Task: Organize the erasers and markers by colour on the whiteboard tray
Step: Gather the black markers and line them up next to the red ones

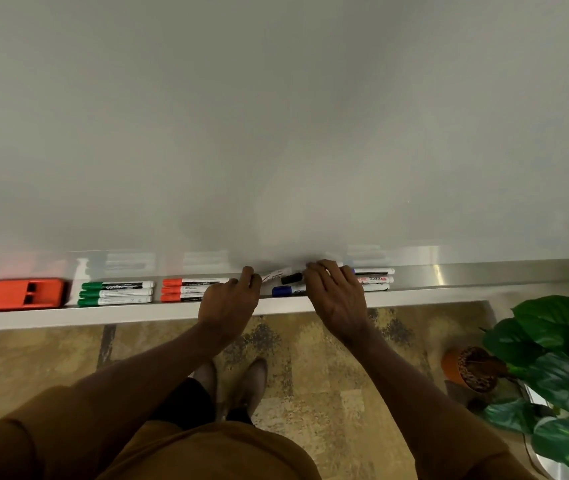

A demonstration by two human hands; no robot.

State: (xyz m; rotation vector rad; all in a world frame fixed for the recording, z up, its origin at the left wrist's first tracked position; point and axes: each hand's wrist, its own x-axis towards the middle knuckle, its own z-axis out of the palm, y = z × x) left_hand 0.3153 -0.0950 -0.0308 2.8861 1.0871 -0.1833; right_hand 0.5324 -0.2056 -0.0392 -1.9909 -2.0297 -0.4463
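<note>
Head view: both hands' fingers [246,273] over tray [103,315] markers [288,278], grip indiscernible.

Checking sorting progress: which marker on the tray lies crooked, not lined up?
The marker between the two hands, near the board. It lies tilted, while the green markers and red markers lie parallel.

Mottled carpet [328,358], potted plant [553,368]

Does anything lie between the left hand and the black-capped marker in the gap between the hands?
One thing: a tilted marker at the left hand's fingertips lies between it and the black-capped marker. The right hand already touches it.
</note>
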